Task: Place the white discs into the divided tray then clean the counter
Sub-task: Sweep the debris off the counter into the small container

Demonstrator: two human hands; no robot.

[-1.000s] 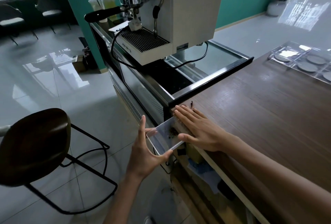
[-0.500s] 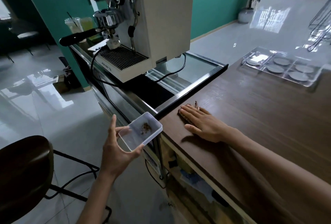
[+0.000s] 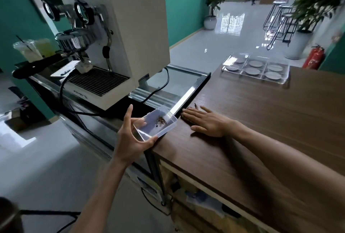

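We noted the left hand (image 3: 130,139) gripping a clear rectangular plastic container (image 3: 155,123); the right hand (image 3: 207,122) lay flat, fingers straight, on the wood-grain worktop (image 3: 261,120).

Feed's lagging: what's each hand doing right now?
Left hand: grips the clear box by the counter edge.
Right hand: open, flat on the counter.

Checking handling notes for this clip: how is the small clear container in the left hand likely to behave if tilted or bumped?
The clear container looks thin-walled plastic, so probably light and rigid. The left hand pinches it by its edges only, so a bump might shift it. It is shallow and lidless, so the brown crumbs would likely slide out if tilted.
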